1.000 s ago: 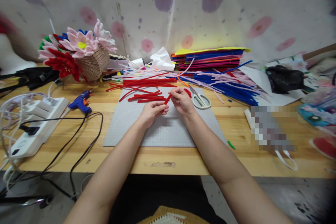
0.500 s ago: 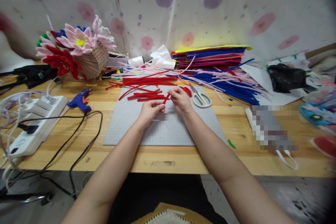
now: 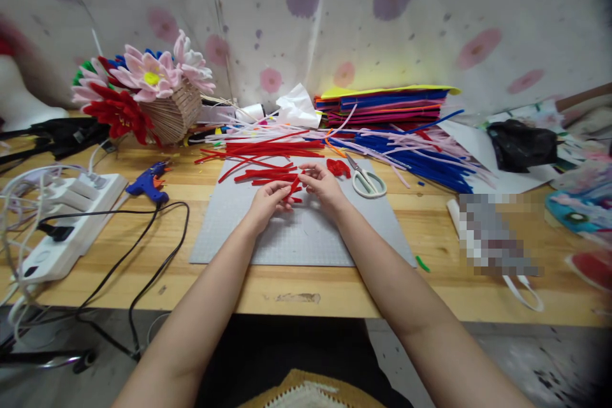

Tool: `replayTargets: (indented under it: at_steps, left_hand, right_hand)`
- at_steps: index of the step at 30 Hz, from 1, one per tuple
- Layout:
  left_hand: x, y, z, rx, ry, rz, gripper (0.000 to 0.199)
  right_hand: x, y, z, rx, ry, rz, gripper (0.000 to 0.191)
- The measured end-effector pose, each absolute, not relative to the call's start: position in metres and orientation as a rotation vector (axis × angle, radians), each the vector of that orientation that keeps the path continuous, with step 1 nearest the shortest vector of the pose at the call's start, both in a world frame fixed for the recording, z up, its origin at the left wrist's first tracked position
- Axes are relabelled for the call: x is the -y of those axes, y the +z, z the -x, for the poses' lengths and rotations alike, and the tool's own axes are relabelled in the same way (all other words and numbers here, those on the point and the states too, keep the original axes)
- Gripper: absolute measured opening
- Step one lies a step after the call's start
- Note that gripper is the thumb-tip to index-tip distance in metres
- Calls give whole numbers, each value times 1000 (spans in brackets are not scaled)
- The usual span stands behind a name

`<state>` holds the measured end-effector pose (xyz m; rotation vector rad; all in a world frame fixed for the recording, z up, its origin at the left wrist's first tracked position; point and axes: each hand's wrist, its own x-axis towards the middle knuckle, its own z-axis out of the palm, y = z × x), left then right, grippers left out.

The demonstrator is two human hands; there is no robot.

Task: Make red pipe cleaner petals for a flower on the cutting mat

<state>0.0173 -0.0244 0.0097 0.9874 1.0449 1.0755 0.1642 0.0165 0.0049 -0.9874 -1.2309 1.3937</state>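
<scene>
My left hand (image 3: 271,203) is closed, pinching a short red pipe cleaner (image 3: 294,187) above the grey cutting mat (image 3: 306,242). At the upper end of that piece, the curled fingertips of my right hand (image 3: 325,188) appear to grip it lightly; the exact contact is small and partly hidden. Short red ends show just below, between the hands. Behind my left hand, several red pipe cleaners (image 3: 268,173) lie on the mat. A coiled red bundle (image 3: 338,168) rests beyond my right hand, beside scissors (image 3: 369,183) with pale handles.
A blue glue gun (image 3: 148,185) and a white power strip (image 3: 71,223) with trailing cords are at left. Behind them stands a basket of fuzzy flowers (image 3: 148,76). Blue pipe cleaners (image 3: 421,162) and stacked coloured bundles (image 3: 382,105) lie at the back; a blurred-out object (image 3: 497,236) is at right.
The hands have shifted slightly left, and the red pipe cleaner between them has moved with them. My right fingers look looser. More of the coiled red bundle now shows.
</scene>
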Motion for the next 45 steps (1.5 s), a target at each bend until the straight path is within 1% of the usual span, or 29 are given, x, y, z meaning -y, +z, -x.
replayTargets:
  at_steps: [5, 8, 12, 14, 16, 19, 22, 24, 27, 29, 31, 39, 45]
  left_hand:
    - [23, 6, -21, -1173, 1101, -1119, 35]
    - [17, 1, -14, -1303, 1213, -1156, 30]
    - [10, -5, 3, -1669, 1369, -1293, 25]
    - [9, -7, 10, -1893, 1342, -1407, 22]
    - [9, -9, 14, -2027, 1304, -1530, 20]
    - [10, -10, 13, -2129, 1311, -1680, 14]
    - [12, -10, 10, -2179, 1357, -1715, 25]
    - [12, -10, 7, -2054, 1395, -1744, 26]
    - [12, -12, -1, -1674, 1412, -1737, 24]
    - [12, -16, -7, -1500, 1403, -1655, 25]
    - [11, -19, -11, -1422, 1407, -1583, 25]
    - [9, -25, -10, -1442, 1428, -1530, 19]
    - [11, -21, -10, -1526, 1361, -1669, 10]
  right_hand:
    - [-20, -5, -157, 1344, 1244, 994, 32]
    - [-21, -11, -159, 1474, 1074, 1098, 28]
    - [-20, -17, -167, 1843, 695, 1366, 14]
    - [-18, -18, -170, 2000, 540, 1428, 8]
    - [-16, -18, -170, 2085, 463, 1439, 4]
    - [-15, -15, -171, 2103, 483, 1416, 3]
    - [-15, -12, -171, 1988, 614, 1415, 2]
    - [-15, -11, -170, 1857, 705, 1378, 3]
    - [-13, -11, -164, 1697, 812, 1237, 6]
    - [-11, -12, -158, 1675, 853, 1159, 8]
    - [-9, -12, -153, 1716, 867, 1126, 9]
    - [-6, -12, -148, 1825, 866, 1144, 10]
    - [-5, -9, -147, 1787, 904, 1026, 25]
